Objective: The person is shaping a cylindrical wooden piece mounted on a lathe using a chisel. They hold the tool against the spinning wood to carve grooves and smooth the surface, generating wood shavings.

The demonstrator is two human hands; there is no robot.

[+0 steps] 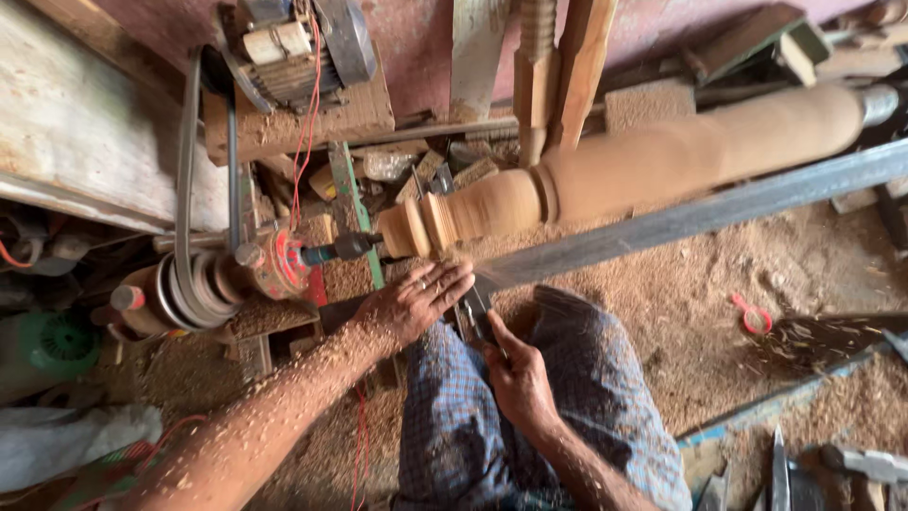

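- Left hand (411, 301) lies flat over the chisel (476, 310), fingers spread, at the metal rest bar (700, 216).
- Right hand (515, 378): grip closed round chisel handle.
- Chisel tip meets turned wooden post (653, 161) on the lathe, sawdust (681, 322) below.

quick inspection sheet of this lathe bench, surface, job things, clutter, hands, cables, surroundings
surface: sawdust-covered floor, thick with shavings under the lathe.
job's things: turned wooden spindle mounted across the lathe; metal tool rest bar in front of it; chisel pointed at the narrow left end.
clutter: wood offcuts behind the spindle; red ring on the sawdust; metal tools at lower right.
grippers: left hand lies over the chisel near the rest; right hand grips its handle.
cables: red wires hang from the motor; drive belt runs to the pulley.
surroundings: wooden posts lean on the pink wall.
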